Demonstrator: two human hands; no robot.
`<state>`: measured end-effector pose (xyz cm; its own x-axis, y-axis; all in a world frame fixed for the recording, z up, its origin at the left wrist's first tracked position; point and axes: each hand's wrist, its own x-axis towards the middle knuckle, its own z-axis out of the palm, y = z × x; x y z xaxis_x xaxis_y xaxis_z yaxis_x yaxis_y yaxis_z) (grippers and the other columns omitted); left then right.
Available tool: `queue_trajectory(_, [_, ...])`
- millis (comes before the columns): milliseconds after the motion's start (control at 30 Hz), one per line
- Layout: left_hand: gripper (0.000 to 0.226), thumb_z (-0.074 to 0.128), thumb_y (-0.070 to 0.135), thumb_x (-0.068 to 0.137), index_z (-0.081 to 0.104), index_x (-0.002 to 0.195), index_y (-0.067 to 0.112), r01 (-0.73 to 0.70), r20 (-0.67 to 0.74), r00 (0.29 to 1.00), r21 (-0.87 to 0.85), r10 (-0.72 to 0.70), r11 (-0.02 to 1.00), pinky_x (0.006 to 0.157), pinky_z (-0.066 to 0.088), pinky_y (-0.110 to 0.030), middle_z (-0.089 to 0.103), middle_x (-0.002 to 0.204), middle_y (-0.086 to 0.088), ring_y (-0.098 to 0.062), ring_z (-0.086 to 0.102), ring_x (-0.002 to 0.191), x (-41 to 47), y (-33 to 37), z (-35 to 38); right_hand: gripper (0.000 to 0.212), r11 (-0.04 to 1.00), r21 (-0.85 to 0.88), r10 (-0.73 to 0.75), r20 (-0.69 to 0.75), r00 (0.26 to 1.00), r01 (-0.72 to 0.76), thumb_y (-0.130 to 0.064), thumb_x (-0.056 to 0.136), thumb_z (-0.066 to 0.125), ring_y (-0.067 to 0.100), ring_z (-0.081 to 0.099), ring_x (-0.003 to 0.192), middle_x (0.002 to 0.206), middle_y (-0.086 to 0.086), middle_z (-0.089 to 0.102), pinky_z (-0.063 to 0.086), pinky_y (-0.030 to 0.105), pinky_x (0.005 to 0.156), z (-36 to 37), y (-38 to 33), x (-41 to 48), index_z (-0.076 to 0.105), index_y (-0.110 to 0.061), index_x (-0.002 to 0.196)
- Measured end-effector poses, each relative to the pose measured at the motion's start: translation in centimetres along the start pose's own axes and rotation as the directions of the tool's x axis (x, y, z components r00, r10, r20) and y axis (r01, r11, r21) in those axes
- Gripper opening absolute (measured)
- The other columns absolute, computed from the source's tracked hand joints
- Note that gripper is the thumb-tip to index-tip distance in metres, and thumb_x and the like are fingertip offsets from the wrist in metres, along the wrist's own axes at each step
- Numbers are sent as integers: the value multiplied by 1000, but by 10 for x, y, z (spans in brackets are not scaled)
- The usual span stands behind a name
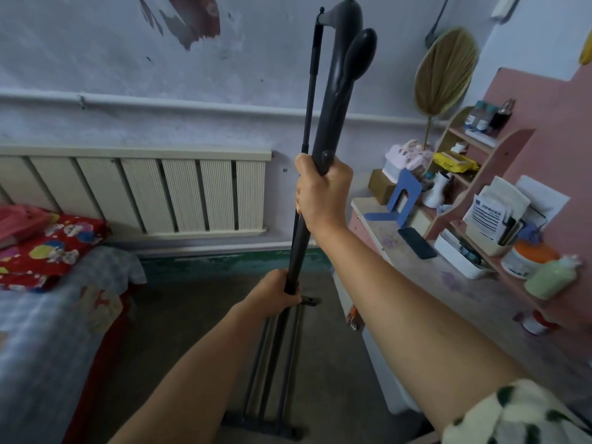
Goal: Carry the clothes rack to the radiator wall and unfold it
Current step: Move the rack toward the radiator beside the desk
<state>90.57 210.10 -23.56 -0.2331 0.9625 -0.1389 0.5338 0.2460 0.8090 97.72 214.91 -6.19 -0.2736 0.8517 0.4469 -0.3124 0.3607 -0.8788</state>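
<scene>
Folded clothes rack [333, 100] upright, right hand [323, 190] gripping high, left hand [277, 291] lower, radiator [166, 193] behind

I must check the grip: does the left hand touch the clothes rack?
Touching. The head view shows the left hand closed around the lower pole of the clothes rack.

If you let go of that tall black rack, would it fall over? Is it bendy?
The clothes rack looks stiff: straight dark tubes. Folded this narrow, it would probably tip if the right hand and left hand let go. It seems fairly light, since two hands hold it upright.
</scene>
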Motion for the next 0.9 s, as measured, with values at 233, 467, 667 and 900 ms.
queue_trajectory(233, [15, 69, 7, 71, 60, 69, 19, 4, -13, 1000, -12, -4, 1000, 82, 54, -37, 68, 77, -1, -21, 67, 82, 28, -15, -21, 27, 1000, 3, -14, 31, 999, 14, -6, 89, 56, 23, 36, 42, 49, 4, 38, 35, 34, 45, 19, 19, 25, 47, -6, 63])
queue_trajectory(467, [13, 70, 8, 71, 62, 77, 16, 15, -39, 999, -43, -17, 999, 71, 50, -23, 68, 78, 2, -12, 66, 79, 48, -26, -34, 27, 998, 60, 19, 72, 997, -24, -8, 88, 60, 22, 36, 40, 47, 5, 38, 35, 30, 42, 29, 33, 47, 49, -5, 64])
queue_trajectory(667, [20, 72, 9, 71, 59, 75, 23, 36, -41, 998, -83, -40, 996, 67, 44, -15, 67, 80, 4, -7, 64, 80, 47, -38, -48, 37, 994, 97, 30, 196, 980, -49, -11, 89, 61, 13, 39, 32, 39, -6, 42, 36, 24, 37, 43, 39, 48, 48, -13, 55])
queue_trajectory(900, [20, 71, 9, 71, 59, 72, 24, 23, -11, 1000, -80, -24, 997, 69, 44, -16, 67, 79, 3, -12, 66, 85, 44, -50, -65, 37, 997, 64, 30, 182, 983, -42, -14, 89, 62, 14, 43, 31, 39, -5, 44, 41, 26, 37, 65, 41, 45, 51, -11, 54])
